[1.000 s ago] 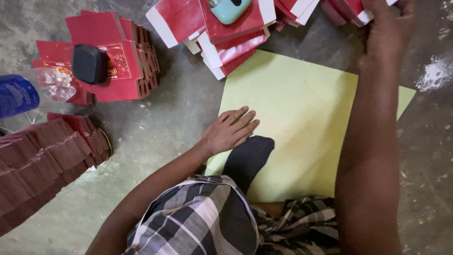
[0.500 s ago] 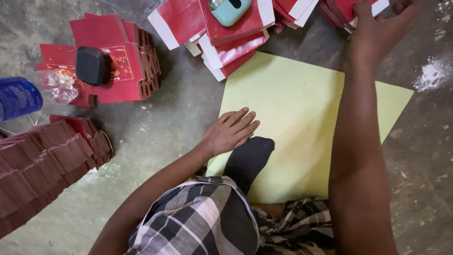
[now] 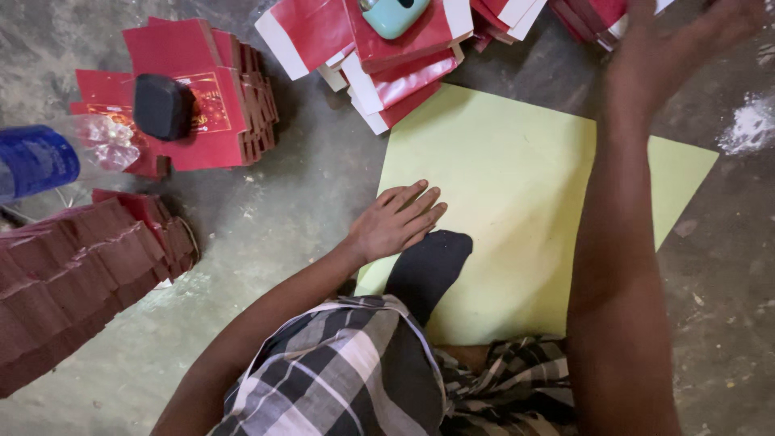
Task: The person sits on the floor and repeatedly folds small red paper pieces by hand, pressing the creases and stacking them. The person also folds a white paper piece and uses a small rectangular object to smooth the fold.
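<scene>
My left hand [image 3: 395,222] lies flat, fingers together, on the left edge of a pale yellow-green sheet [image 3: 517,178] spread on the concrete floor. My right hand [image 3: 670,48] is stretched out over the sheet's far side, blurred, with its fingers spread and nothing visible in it. It hovers just below a pile of red and white flat cartons [image 3: 585,14] at the top right. My dark-socked foot [image 3: 428,266] rests on the sheet below the left hand.
More red and white flat cartons [image 3: 387,73] lie fanned at the top centre with a teal object [image 3: 393,14] on them. A red carton stack [image 3: 218,97] carries a black block [image 3: 161,105]. A blue-labelled plastic bottle [image 3: 48,157] and a dark red fanned stack [image 3: 73,274] lie at left.
My right hand has come back a little from the top-right carton pile and its fingers have spread. The left hand has stayed flat on the sheet.
</scene>
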